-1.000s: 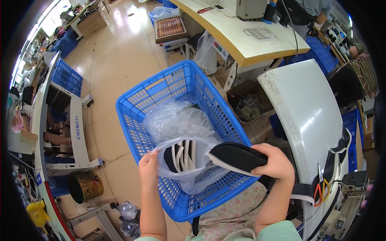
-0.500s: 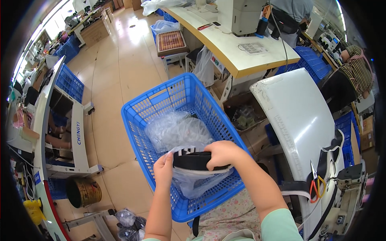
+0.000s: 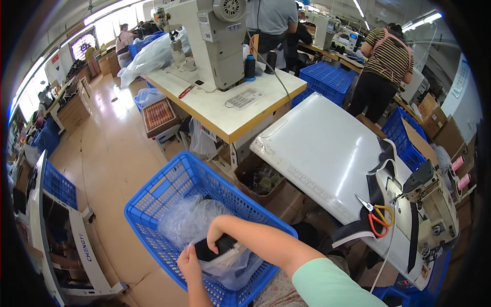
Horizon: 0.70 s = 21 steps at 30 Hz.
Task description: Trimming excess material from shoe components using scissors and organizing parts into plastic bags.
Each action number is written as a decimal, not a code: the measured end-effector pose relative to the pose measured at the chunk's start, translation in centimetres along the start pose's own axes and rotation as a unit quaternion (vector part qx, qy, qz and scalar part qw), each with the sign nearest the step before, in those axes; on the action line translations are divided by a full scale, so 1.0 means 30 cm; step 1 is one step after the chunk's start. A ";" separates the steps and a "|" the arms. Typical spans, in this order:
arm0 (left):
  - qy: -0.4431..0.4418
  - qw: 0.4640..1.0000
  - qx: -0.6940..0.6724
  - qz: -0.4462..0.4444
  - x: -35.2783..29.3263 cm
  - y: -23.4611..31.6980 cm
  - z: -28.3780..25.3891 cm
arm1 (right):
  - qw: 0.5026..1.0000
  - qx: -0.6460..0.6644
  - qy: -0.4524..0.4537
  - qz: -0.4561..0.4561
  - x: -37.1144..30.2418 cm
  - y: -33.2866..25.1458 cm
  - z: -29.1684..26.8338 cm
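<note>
My left hand pinches the rim of a clear plastic bag above the basket. Bent at the wrist, my right hand reaches down into the bag's mouth, its fingers closed on a bundle of black fabric pieces with pale edges. The bundle sits partly inside the bag; its lower part shows only dimly through the plastic. Both hands work over a blue plastic basket, in which more crumpled clear plastic lies beyond the bundle.
To the right, a white sewing table carries orange-handled scissors, black-and-white strips and a sewing machine. A yellow-edged table with another machine stands ahead. A person in a striped top works at the far right.
The view has swung right and up, so the basket appears lower left. My right hand has turned downward, pushing the black bundle deeper into the bag; my left still pinches its rim.
</note>
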State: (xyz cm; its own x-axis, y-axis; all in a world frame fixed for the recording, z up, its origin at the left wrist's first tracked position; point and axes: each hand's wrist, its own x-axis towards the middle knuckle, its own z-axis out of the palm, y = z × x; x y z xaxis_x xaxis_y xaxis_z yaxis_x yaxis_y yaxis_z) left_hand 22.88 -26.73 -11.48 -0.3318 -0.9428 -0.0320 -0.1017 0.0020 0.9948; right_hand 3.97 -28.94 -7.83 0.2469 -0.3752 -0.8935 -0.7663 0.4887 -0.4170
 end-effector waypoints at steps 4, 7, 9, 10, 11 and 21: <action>-0.016 0.999 -0.032 -0.013 -0.020 -0.001 0.059 | 0.986 -0.139 -0.007 -0.094 0.168 -0.002 0.070; -0.033 0.998 -0.053 0.000 -0.026 0.008 0.091 | 0.978 -0.102 0.046 -0.174 0.219 0.025 0.085; -0.024 0.998 -0.050 0.013 -0.019 0.007 0.078 | 0.974 -0.083 0.061 -0.202 0.192 0.008 0.084; -0.022 0.998 -0.049 0.011 -0.021 0.005 0.065 | 0.988 -0.050 0.063 -0.131 0.178 0.006 0.072; -0.007 0.999 -0.036 -0.013 -0.018 0.006 0.047 | 0.996 -0.019 0.066 -0.059 0.144 0.000 0.052; -0.035 0.997 0.066 -0.024 0.003 0.026 0.022 | 0.985 0.051 0.073 -0.150 0.021 0.115 0.027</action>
State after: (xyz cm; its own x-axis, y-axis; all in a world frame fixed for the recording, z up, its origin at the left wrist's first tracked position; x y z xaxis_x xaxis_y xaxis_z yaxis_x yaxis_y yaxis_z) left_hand 22.15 -26.60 -10.76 -0.3873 -0.9174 -0.0914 -0.2408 0.0050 0.9706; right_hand 1.97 -26.85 -9.96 0.3605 -0.6202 -0.6967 -0.6067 0.4115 -0.6801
